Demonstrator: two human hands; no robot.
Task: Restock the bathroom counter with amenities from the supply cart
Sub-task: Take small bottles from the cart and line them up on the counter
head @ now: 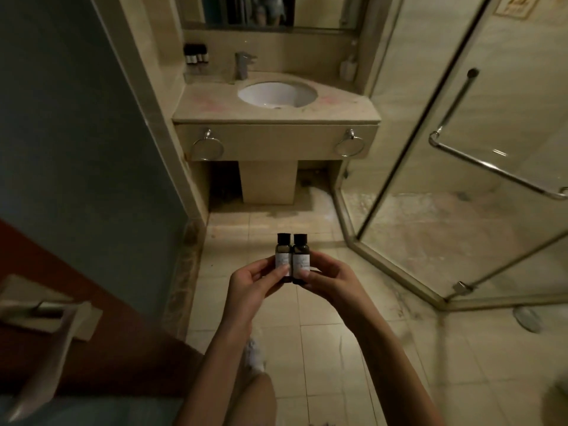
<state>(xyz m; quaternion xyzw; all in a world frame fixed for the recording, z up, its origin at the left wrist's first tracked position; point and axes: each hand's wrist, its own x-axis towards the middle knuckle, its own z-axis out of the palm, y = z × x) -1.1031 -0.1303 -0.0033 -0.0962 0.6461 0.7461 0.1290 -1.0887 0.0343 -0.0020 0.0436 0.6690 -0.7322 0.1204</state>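
Head view. The person stood in the bathroom doorway facing the counter (215,110), which lay at the far side of the tiled floor (322,333).

- Left hand (250,285): thumb and fingers were clamped on the left bottle (283,255), with the thumb across its label.
- Right hand (327,282): thumb and fingers were clamped on the right bottle (301,259) in the same way.
- Both bottles were small and dark with black caps and pale labels. They were held upright and touching side by side, over the floor in the near middle of the room and well apart from the counter.

Counter condition. A row of similar small bottles (196,55) stood on the ledge at the far left corner, left of the tap (242,64). A pale dispenser (349,67) stood at the far right corner. The surface around the basin (276,93) carried no other amenities that could be made out.

The glass shower door (461,155) stood to the right. The supply cart was not in view.

Progress, as a judgement:

1. Collection of these two bottles was complete.
2. Part of the stock seemed to be in place on the ledge.
3. Remaining: cross the floor, then set the two bottles upright on the counter, probably beside the row on the ledge.
4. Whether further items were due from the cart could not be told.
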